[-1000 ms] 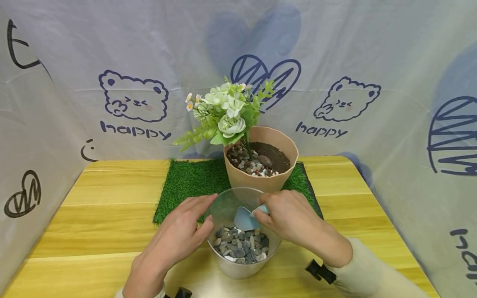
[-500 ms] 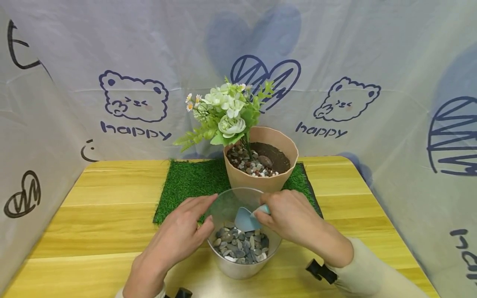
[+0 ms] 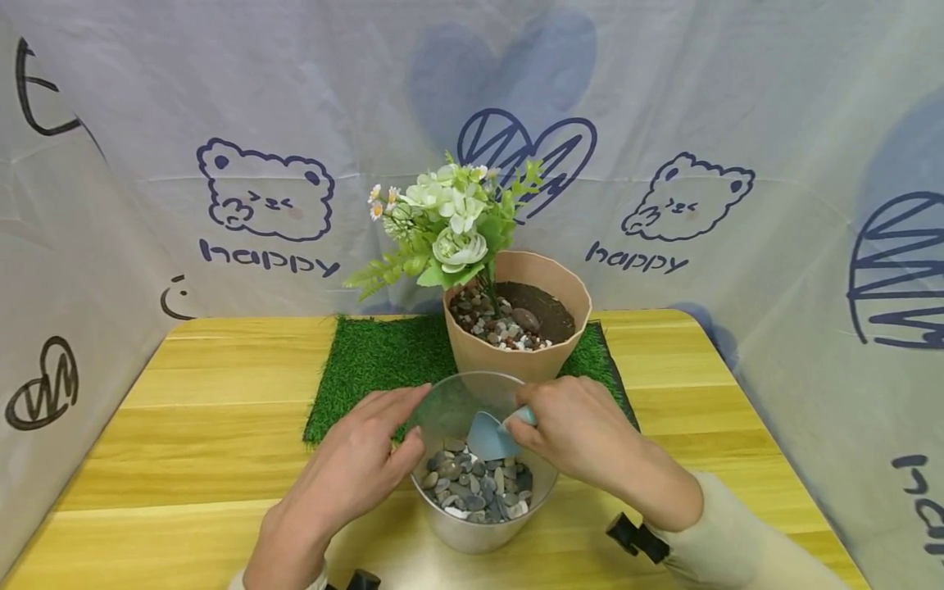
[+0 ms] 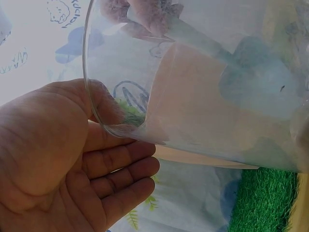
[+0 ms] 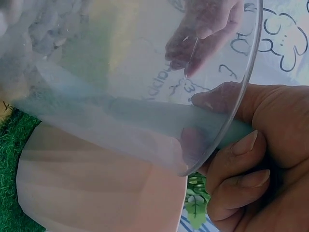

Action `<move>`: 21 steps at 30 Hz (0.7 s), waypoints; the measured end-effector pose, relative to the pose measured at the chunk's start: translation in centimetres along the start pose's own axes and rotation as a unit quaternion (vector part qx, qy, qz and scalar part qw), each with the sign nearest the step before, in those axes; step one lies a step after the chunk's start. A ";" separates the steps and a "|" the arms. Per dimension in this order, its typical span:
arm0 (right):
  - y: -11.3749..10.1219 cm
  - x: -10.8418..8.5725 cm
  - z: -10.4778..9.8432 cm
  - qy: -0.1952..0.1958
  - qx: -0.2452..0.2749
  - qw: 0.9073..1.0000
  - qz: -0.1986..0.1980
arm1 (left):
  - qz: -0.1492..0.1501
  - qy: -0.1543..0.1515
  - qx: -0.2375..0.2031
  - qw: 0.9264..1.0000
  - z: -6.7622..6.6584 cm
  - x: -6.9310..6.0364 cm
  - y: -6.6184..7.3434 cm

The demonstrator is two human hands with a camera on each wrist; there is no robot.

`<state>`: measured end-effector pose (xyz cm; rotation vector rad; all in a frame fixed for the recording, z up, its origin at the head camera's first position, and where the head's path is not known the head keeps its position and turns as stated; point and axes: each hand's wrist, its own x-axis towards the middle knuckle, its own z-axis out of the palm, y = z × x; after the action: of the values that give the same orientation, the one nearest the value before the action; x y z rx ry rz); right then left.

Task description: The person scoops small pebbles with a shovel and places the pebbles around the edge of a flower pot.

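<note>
My right hand (image 3: 578, 426) grips the handle of a light blue trowel (image 3: 491, 437). The trowel's blade is inside a clear tub (image 3: 479, 537), tilted down near the stones. Grey, tan and white pebbles (image 3: 472, 492) cover the tub's bottom. At the tub's left side, my left hand (image 3: 357, 451) holds the rim between thumb and fingers. In the left wrist view, the remaining fingers (image 4: 125, 181) lie loosely bent outside the wall. Seen through the clear wall in the right wrist view, the trowel's handle (image 5: 169, 118) runs from my right hand toward the pebbles.
Behind the tub stands a peach flowerpot (image 3: 509, 360) with soil, small stones and white-green flowers (image 3: 457, 221). The pot sits on a green turf mat (image 3: 383, 360) on the wooden table (image 3: 199, 426). Printed cloth (image 3: 383, 98) hangs around the table.
The trowel's blade has shifted very slightly to the right inside the tub, along with my right hand. The left hand keeps its place on the rim.
</note>
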<state>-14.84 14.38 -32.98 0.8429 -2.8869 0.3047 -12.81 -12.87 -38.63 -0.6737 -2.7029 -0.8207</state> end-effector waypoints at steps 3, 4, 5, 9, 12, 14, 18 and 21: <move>-0.1 0.0 0.1 0.002 0.002 1.000 -0.007 | -0.002 -0.001 0.000 1.000 0.0 0.0 0.0; -0.2 0.0 0.1 0.003 0.002 1.000 -0.009 | -0.002 0.000 0.000 1.000 0.0 0.0 0.0; -0.2 0.0 0.1 0.005 0.000 1.000 -0.012 | -0.001 0.000 -0.001 1.000 0.0 0.0 0.0; -0.5 -0.2 0.1 0.011 -0.008 1.000 -0.014 | -0.004 -0.005 -0.003 1.000 0.0 0.0 0.0; -0.6 -0.3 0.3 0.021 -0.013 1.000 -0.018 | -0.005 -0.007 -0.004 1.000 -0.1 0.0 0.1; -0.7 -0.3 0.5 0.026 -0.012 0.999 -0.024 | -0.005 -0.007 -0.005 1.000 -0.1 0.0 0.1; -0.6 0.1 0.8 0.022 0.005 0.999 -0.031 | -0.002 -0.002 -0.005 1.000 -0.1 0.0 0.0; -0.4 0.3 0.8 0.009 0.020 0.999 -0.025 | 0.001 0.002 -0.004 1.000 0.0 0.0 0.0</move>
<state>-14.90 13.70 -33.67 0.9123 -2.8480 0.3633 -12.83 -12.88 -38.64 -0.6773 -2.6966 -0.8322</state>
